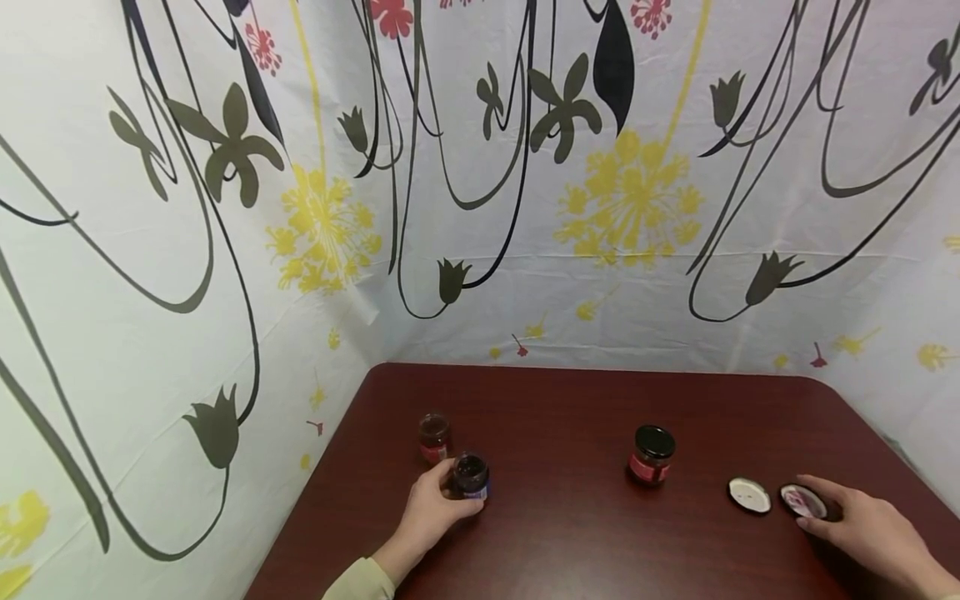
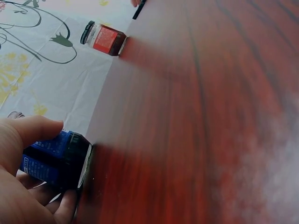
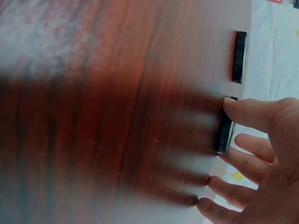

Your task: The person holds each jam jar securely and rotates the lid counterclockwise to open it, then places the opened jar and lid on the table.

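At the table's left side my left hand [image 1: 429,510] grips a small glass jar with a blue label [image 1: 472,482]. This jar has no lid on, and its dark mouth faces up. In the left wrist view thumb and fingers curl round the blue-labelled jar [image 2: 46,161], its base on or very near the tabletop. Over on the right, my right hand [image 1: 873,527] pinches a dark-rimmed jar lid [image 1: 802,502] by its edge, pale inside up. The right wrist view shows that lid [image 3: 225,133] between thumb and fingers, low at the table surface.
Just behind the left hand stands an uncovered jar with a red label [image 1: 434,439]. A red-labelled jar with a dark lid [image 1: 651,457] stands right of centre. Another upturned lid [image 1: 748,495] lies beside the right hand. Patterned cloth [image 1: 480,233] hangs behind the brown table [image 1: 555,533].
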`<state>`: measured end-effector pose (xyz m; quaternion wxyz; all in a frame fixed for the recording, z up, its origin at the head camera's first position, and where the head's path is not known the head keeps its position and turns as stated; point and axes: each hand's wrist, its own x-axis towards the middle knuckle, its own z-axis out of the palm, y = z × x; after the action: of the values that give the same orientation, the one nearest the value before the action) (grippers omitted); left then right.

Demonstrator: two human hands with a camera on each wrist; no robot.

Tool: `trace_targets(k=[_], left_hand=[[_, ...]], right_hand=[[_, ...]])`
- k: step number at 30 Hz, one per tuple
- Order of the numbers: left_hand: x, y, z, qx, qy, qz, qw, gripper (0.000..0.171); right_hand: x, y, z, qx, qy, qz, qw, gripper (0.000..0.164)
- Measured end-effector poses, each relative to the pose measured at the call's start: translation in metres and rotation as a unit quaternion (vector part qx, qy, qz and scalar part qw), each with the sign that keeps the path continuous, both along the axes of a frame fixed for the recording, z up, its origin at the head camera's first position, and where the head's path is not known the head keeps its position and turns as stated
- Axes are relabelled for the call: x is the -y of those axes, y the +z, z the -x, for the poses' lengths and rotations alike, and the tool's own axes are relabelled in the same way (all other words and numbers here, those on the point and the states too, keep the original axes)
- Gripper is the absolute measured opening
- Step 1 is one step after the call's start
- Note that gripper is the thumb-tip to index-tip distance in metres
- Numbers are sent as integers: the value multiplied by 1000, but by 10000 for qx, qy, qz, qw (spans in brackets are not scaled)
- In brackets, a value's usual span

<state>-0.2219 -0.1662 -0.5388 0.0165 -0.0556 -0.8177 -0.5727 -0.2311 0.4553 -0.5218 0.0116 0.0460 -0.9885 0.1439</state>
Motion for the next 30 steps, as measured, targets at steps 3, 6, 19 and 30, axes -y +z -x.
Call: trace_targets(k=[3,6,19,30], left_hand=[[1,1,-1,37,-3,-21,10000,66],[3,4,-3,73,16,-1,10000,67],[12,11,-5,-70,-28,35,10000,68],[16,31,-3,-300,-43,-115,9995,63]], right_hand=[[0,0,0,87,-19,1,10000,84],[0,-1,1,143,-26,9,9999,84],[-2,5,0,167,182,216,9995,85],[1,24,0,212,180,455,9986,82]])
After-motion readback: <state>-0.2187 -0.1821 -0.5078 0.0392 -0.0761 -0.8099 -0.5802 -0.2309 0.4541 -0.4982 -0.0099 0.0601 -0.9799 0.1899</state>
